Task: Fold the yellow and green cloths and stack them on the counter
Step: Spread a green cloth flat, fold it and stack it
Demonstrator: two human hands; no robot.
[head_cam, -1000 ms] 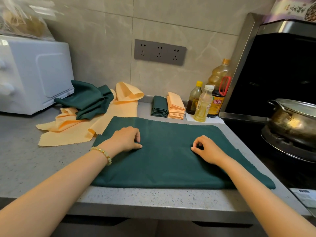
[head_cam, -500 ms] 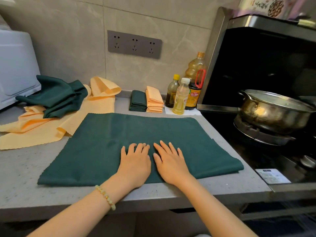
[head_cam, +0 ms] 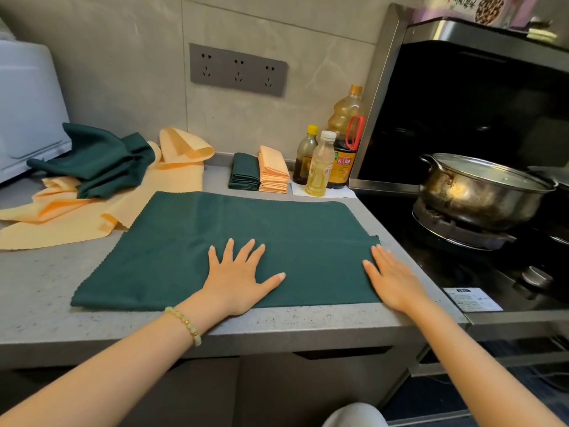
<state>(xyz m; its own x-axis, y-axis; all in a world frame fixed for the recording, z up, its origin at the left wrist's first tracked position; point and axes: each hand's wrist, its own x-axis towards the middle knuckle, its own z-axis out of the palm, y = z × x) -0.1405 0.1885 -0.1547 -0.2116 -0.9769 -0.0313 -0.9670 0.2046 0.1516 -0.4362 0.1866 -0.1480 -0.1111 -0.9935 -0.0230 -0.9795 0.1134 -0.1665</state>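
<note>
1. Writing: a label with Chinese characters is seen on the large bottle (head_cam: pixel 345 143), too small to be read. The print on the box (head_cam: pixel 480 7) above the hood is blurred. The small print on the white sticker (head_cam: pixel 472 299) by the stove is illegible.
2. Left hand (head_cam: pixel 238 277): laid flat, fingers spread, pressed on the near middle of the green cloth (head_cam: pixel 246 223). Nothing is gripped. A bead bracelet (head_cam: pixel 184 323) is worn on that wrist.
3. Right hand (head_cam: pixel 391 277): laid flat, fingers straight and together, pressed on the cloth's near right end. Nothing is gripped.
4. The green cloth is spread on the counter (head_cam: pixel 46 288), near edge.
5. Counts:
   - 3 bottles, far right of the counter
   - 1 folded green stack (head_cam: pixel 244 171) touching 1 folded yellow stack (head_cam: pixel 273 171), far centre
   - 1 crumpled green cloth (head_cam: pixel 98 160) on loose yellow cloths (head_cam: pixel 147 195), far left; the yellow count cannot be told
   - 1 pot (head_cam: pixel 480 192) on the burner, right
   - 1 three-socket panel (head_cam: pixel 237 69) on the wall
</note>
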